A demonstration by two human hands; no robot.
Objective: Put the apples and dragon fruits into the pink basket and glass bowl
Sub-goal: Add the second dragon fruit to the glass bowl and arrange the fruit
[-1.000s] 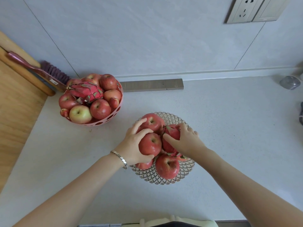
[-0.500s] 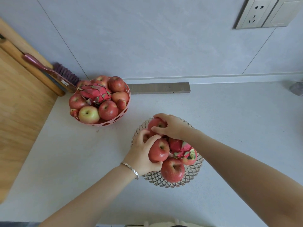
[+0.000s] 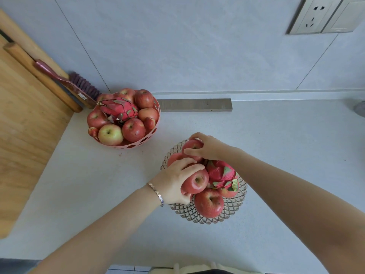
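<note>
Two apples are gripped inside the glass bowl [image 3: 233,211], one per hand.
Left hand [image 3: 173,182] is curled round a red apple [image 3: 196,180]; right hand [image 3: 207,148], just beyond it, is curled over a second apple [image 3: 192,145]. Right of the left grip a dragon fruit [image 3: 221,173] is lodged; below it a third apple [image 3: 209,202] is seated. Well left and beyond, the pink basket [image 3: 146,138] is heaped with apples and another dragon fruit [image 3: 118,108].

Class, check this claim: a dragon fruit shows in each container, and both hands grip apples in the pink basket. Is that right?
Not quite. The head view shows the left hand and right hand gripping apples in the glass bowl, not the pink basket. The rest stands.
</note>
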